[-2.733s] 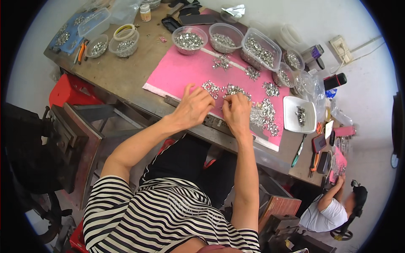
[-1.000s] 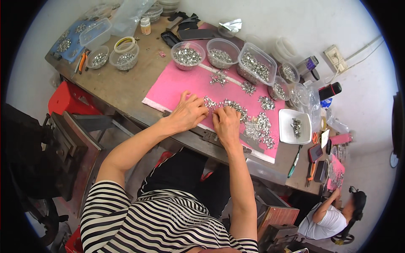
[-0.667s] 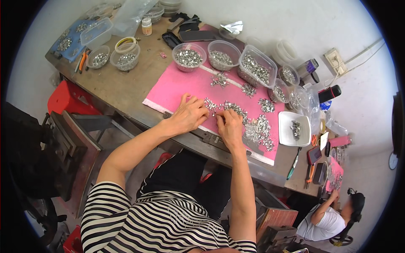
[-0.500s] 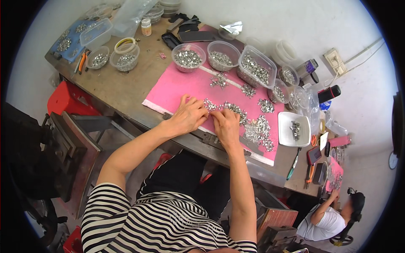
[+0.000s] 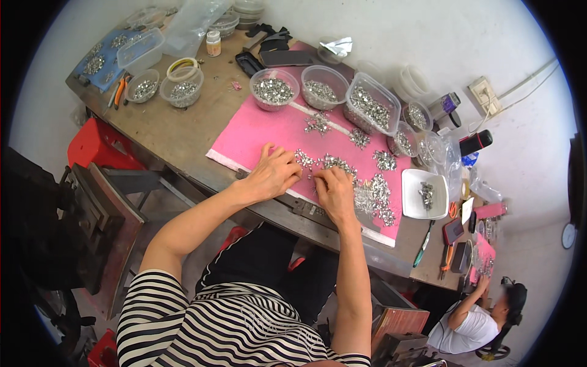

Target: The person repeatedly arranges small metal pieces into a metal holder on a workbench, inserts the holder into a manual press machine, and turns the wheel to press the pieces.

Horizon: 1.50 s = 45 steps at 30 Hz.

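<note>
Both hands work low over a pink mat (image 5: 235, 136) strewn with small shiny silver metal pieces. My left hand (image 5: 273, 175) rests near the mat's front edge, its fingers curled and thumb tip drawn in; whatever sits between the fingertips is too small to make out. To its right, my right hand (image 5: 335, 192) has its fingers bent down and pinched at the near side of a pile of metal pieces (image 5: 339, 162). A few loose pieces (image 5: 303, 158) lie between the hands. Beside the right hand spreads a bigger heap of silver pieces (image 5: 378, 194).
Clear tubs of metal pieces (image 5: 273, 90) line the mat's far side, with a rectangular tub (image 5: 370, 104) among them. A white square dish (image 5: 422, 210) stands to the right, near a green-handled tool (image 5: 424, 244). Another person (image 5: 471, 324) works at the far right.
My hands have moved apart: the right has shifted slightly right and toward me, while the left stays nearly in place. The fingertips no longer meet.
</note>
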Each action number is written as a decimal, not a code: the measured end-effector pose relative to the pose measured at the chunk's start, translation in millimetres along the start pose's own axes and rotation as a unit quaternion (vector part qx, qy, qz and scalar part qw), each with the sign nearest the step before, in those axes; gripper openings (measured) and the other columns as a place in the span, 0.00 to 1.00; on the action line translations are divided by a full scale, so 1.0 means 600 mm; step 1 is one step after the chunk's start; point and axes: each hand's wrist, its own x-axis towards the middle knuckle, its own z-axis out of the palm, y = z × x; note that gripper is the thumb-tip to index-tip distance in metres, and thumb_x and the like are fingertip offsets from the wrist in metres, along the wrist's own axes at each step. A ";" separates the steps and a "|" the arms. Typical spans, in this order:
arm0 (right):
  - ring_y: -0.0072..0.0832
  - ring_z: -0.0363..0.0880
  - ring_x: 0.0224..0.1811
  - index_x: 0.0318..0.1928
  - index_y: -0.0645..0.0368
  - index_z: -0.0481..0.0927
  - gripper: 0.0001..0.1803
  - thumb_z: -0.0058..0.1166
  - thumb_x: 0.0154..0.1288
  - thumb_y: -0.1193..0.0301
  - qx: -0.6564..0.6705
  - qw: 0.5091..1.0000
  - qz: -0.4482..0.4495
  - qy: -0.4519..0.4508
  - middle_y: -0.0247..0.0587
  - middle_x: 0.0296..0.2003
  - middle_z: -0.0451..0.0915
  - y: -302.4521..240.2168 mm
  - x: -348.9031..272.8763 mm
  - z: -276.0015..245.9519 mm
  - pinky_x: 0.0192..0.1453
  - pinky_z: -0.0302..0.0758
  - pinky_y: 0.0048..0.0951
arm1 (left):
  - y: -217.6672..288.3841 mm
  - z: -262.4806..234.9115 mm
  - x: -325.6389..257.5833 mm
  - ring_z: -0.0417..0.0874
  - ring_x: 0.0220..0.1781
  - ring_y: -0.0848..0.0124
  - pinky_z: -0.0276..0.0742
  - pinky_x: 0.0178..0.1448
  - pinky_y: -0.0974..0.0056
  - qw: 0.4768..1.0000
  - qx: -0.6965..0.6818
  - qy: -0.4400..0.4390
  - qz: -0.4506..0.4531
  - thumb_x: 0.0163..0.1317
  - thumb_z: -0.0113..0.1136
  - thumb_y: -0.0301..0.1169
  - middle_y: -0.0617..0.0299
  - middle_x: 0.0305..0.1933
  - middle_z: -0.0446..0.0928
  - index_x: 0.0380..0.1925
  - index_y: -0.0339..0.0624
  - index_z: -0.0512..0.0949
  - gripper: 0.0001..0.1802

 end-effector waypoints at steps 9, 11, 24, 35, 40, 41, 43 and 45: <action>0.38 0.77 0.41 0.38 0.57 0.81 0.05 0.62 0.61 0.75 -0.075 0.996 -0.051 -0.020 0.40 0.34 0.77 -0.006 0.005 0.027 0.48 0.68 0.40 | 0.004 0.004 0.001 0.74 0.52 0.59 0.58 0.67 0.39 1.000 0.009 0.003 0.004 0.60 0.65 0.28 0.60 0.42 0.74 0.33 0.47 0.81 0.02; 0.39 0.76 0.41 0.37 0.58 0.79 0.05 0.61 0.62 0.75 -0.069 0.996 -0.049 -0.022 0.41 0.34 0.76 -0.003 0.008 0.030 0.49 0.67 0.40 | 0.007 0.004 0.002 0.74 0.52 0.59 0.58 0.67 0.39 1.000 0.014 -0.003 -0.004 0.61 0.64 0.28 0.60 0.41 0.74 0.32 0.46 0.81 0.01; 0.42 0.77 0.40 0.40 0.60 0.75 0.06 0.57 0.64 0.80 0.056 0.997 0.054 -0.013 0.43 0.35 0.77 -0.007 -0.078 -0.065 0.49 0.67 0.40 | 0.057 0.004 -0.007 0.77 0.50 0.62 0.55 0.71 0.39 1.000 -0.031 0.004 0.004 0.64 0.61 0.29 0.63 0.40 0.77 0.37 0.45 0.80 0.03; 0.44 0.75 0.42 0.41 0.61 0.75 0.09 0.59 0.62 0.82 -0.003 0.999 0.038 0.018 0.45 0.38 0.76 -0.042 -0.138 -0.064 0.49 0.67 0.41 | 0.116 0.054 -0.020 0.77 0.48 0.62 0.59 0.72 0.43 0.995 -0.059 0.016 0.085 0.61 0.65 0.31 0.61 0.39 0.76 0.36 0.44 0.79 0.06; 0.44 0.75 0.43 0.42 0.61 0.76 0.10 0.59 0.60 0.82 -0.050 0.999 0.015 0.014 0.45 0.41 0.76 -0.046 -0.140 -0.054 0.50 0.68 0.42 | 0.118 0.053 -0.019 0.78 0.50 0.61 0.60 0.73 0.41 0.994 -0.050 0.001 0.095 0.60 0.66 0.30 0.60 0.40 0.76 0.36 0.42 0.80 0.07; 0.44 0.75 0.43 0.42 0.61 0.76 0.10 0.59 0.60 0.82 -0.050 0.999 0.014 0.014 0.45 0.41 0.76 -0.048 -0.140 -0.055 0.50 0.68 0.42 | 0.117 0.053 -0.019 0.78 0.50 0.61 0.60 0.73 0.41 0.994 -0.049 0.002 0.094 0.60 0.66 0.30 0.60 0.40 0.76 0.36 0.42 0.80 0.07; 0.43 0.75 0.43 0.43 0.61 0.76 0.11 0.59 0.60 0.82 -0.055 0.998 0.008 0.019 0.45 0.41 0.77 -0.052 -0.139 -0.057 0.51 0.68 0.42 | 0.115 0.051 -0.019 0.79 0.48 0.60 0.62 0.73 0.42 0.992 -0.087 0.015 0.092 0.60 0.66 0.29 0.60 0.39 0.77 0.37 0.41 0.80 0.07; 0.43 0.76 0.43 0.43 0.61 0.77 0.11 0.60 0.59 0.81 -0.054 0.998 0.003 0.022 0.45 0.41 0.77 -0.050 -0.143 -0.058 0.51 0.69 0.42 | 0.107 0.042 -0.019 0.80 0.46 0.60 0.62 0.73 0.43 0.991 -0.108 0.040 0.069 0.61 0.65 0.28 0.59 0.38 0.78 0.37 0.41 0.80 0.06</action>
